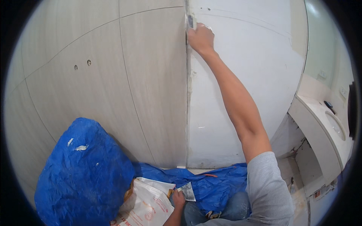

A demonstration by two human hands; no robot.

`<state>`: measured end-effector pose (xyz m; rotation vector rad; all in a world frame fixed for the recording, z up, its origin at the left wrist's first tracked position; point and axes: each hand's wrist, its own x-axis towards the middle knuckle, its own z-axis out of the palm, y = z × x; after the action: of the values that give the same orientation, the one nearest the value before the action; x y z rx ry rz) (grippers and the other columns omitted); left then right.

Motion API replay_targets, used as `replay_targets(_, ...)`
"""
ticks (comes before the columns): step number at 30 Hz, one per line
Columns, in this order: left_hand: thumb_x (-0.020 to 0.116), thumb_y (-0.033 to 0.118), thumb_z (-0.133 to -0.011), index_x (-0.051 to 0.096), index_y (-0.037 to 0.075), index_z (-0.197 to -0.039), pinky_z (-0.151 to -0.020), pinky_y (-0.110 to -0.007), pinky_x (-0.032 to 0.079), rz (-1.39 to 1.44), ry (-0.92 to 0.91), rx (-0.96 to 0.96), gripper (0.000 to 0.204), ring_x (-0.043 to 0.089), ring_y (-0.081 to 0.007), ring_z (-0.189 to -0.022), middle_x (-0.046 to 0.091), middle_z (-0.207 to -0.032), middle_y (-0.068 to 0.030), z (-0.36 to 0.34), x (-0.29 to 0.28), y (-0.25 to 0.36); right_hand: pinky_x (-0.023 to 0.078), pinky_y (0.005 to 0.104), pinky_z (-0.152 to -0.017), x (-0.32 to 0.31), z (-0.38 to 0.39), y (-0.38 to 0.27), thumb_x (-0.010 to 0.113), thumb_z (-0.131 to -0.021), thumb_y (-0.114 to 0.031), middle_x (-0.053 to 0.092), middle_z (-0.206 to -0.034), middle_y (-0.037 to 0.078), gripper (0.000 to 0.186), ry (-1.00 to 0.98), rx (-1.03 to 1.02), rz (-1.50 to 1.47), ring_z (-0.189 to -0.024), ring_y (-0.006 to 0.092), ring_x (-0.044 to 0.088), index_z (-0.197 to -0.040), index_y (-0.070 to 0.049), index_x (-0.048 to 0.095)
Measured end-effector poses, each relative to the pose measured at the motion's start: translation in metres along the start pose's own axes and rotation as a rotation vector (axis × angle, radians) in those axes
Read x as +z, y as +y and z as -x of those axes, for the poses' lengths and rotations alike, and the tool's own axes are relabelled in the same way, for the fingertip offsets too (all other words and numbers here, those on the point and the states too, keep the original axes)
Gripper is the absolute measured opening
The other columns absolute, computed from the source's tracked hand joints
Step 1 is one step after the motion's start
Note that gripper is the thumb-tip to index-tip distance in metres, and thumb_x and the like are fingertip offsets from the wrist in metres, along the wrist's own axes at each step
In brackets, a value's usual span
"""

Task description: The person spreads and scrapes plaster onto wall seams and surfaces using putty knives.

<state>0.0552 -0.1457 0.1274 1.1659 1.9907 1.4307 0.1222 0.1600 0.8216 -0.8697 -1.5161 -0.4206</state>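
My right hand [202,38] reaches high up, its fingers closed around a small putty knife [192,22] with a pale edge and a dark part. It presses this at the vertical joint between the wood-grain tiled wall [154,75] and the white wall [230,113]. Low down, near my knees, my left hand [178,197] grips a wide putty knife [187,192] whose square grey blade is smeared with whitish material. Its handle is mostly hidden in the fingers. Beside that hand lies a white printed sack [149,205].
A blue tarp [86,169] covers a bulky mound at left and spreads along the wall's foot. An orange strip [211,175] lies on it. At right stands a pale counter [313,116] with a basin [335,126] and a dark object [330,107]. Two holes [89,62] pierce the tiled wall.
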Motion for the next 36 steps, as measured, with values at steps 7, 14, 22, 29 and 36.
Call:
replay_targets(7, 0.052, 0.024, -0.089, 0.057, -0.005, -0.096, -0.077, -0.058, 0.043, -0.014, 0.003, -0.004, 0.03, 0.058, -0.0547, -0.088, 0.062, -0.092, -0.0353, 0.0, 0.0, 0.004, 0.052, 0.0491, -0.086, -0.012, -0.007, 0.014, 0.052, -0.079, -0.022, 0.069, -0.08, 0.026, 0.032, -0.121, 0.098, -0.136, -0.083, 0.0428, 0.068, -0.08, 0.007, 0.068)
replay_targets(14, 0.053, 0.021, -0.088, 0.056, -0.006, -0.096, -0.077, -0.058, 0.043, 0.005, -0.016, -0.022, 0.028, 0.058, -0.0543, -0.088, 0.062, -0.091, -0.0355, 0.0, -0.001, 0.008, 0.052, 0.0488, -0.087, -0.006, -0.016, 0.007, 0.051, -0.079, -0.02, 0.07, -0.088, 0.028, 0.032, -0.143, 0.083, -0.067, -0.089, 0.043, 0.068, -0.084, 0.007, 0.068)
replay_targets(22, 0.053, 0.02, -0.088, 0.057, -0.006, -0.098, -0.078, -0.058, 0.043, -0.036, -0.021, -0.026, 0.028, 0.059, -0.0537, -0.089, 0.063, -0.094, -0.0353, -0.001, 0.0, -0.004, 0.051, 0.0504, -0.086, -0.008, 0.014, 0.012, 0.052, -0.079, -0.021, 0.069, -0.087, 0.03, 0.031, 0.003, 0.035, -0.131, -0.088, 0.0441, 0.067, -0.082, 0.007, 0.066)
replay_targets(29, 0.052, 0.022, -0.089, 0.057, -0.005, -0.097, -0.08, -0.06, 0.042, 0.043, -0.055, -0.015, 0.028, 0.058, -0.0541, -0.088, 0.063, -0.092, -0.035, -0.002, 0.0, -0.004, 0.05, 0.0505, -0.087, -0.012, 0.017, 0.019, 0.053, -0.08, -0.022, 0.069, -0.086, 0.028, 0.032, -0.225, 0.164, -0.087, -0.089, 0.0433, 0.066, -0.085, 0.006, 0.067)
replay_targets(36, 0.053, 0.024, -0.09, 0.059, -0.004, -0.104, -0.08, -0.059, 0.041, -0.029, -0.031, 0.014, 0.032, 0.057, -0.054, -0.088, 0.062, -0.092, -0.0344, -0.001, 0.006, -0.013, 0.052, 0.0489, -0.087, -0.002, 0.033, 0.002, 0.053, -0.084, -0.018, 0.069, -0.096, 0.024, 0.028, -0.185, 0.021, 0.136, -0.09, 0.0395, 0.068, -0.088, 0.005, 0.068)
